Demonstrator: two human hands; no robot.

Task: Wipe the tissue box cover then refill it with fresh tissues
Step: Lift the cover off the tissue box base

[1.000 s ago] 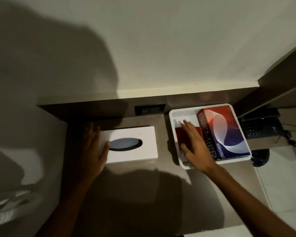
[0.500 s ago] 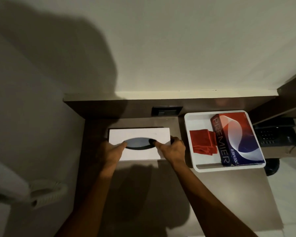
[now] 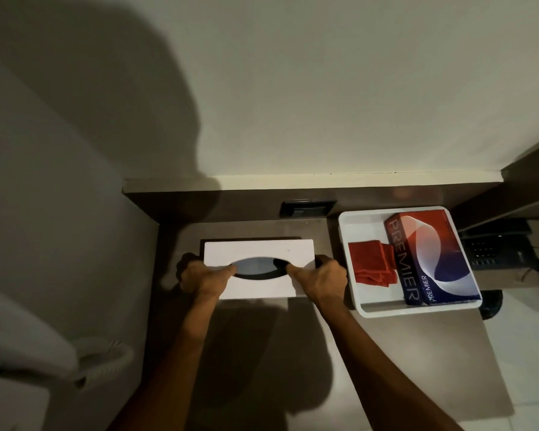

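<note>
Gripping the white cover [image 3: 259, 251] at its two short ends, the left hand [image 3: 199, 276] and right hand [image 3: 319, 279] each keep a closed grip on it, thumbs at the oval slot. The cover sits on the tabletop [image 3: 386, 368] at centre frame. At 3 o'clock from it, a white tray [image 3: 352, 225] holds a folded red cloth [image 3: 369, 262] and a tissue pack [image 3: 433, 259].
</note>
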